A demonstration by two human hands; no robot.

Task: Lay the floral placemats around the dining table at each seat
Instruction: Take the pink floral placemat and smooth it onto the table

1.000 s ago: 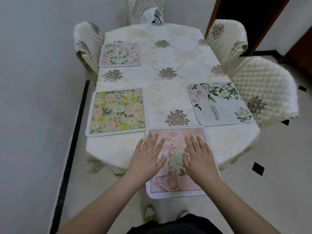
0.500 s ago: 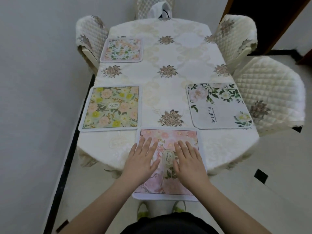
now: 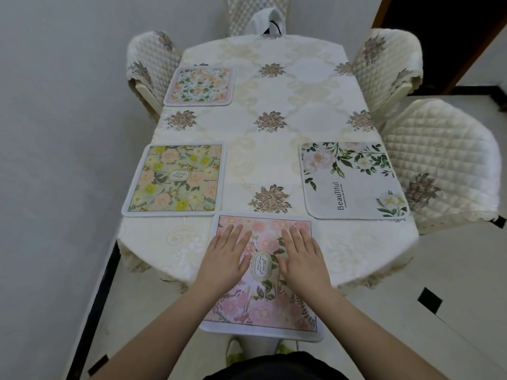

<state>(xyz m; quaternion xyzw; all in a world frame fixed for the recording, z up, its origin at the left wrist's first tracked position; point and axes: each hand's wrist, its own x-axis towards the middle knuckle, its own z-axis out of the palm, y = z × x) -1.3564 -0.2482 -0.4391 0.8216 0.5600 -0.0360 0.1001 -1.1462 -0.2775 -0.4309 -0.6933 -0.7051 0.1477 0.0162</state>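
Note:
A pink floral placemat (image 3: 263, 305) with a "GARDEN" label lies at the near end of the dining table (image 3: 274, 138), its near part overhanging the edge. My left hand (image 3: 226, 259) and my right hand (image 3: 303, 257) rest flat on it, fingers spread, one on each side of the label. A yellow-green floral placemat (image 3: 175, 179) lies at the near left seat. A small pale floral placemat (image 3: 200, 86) lies at the far left seat. A white placemat with green leaves and "Beautiful" (image 3: 351, 179) lies at the near right seat.
Quilted cream chairs stand at the far left (image 3: 151, 67), far right (image 3: 389, 64), near right (image 3: 444, 165) and far end (image 3: 255, 15). A white bag (image 3: 270, 23) sits at the far end. A wall runs close along the left. A dark doorway (image 3: 439, 37) is at the back right.
The pink placemat has slid a little further onto the table under both flat hands. My view has shifted, so the table sits more centred.

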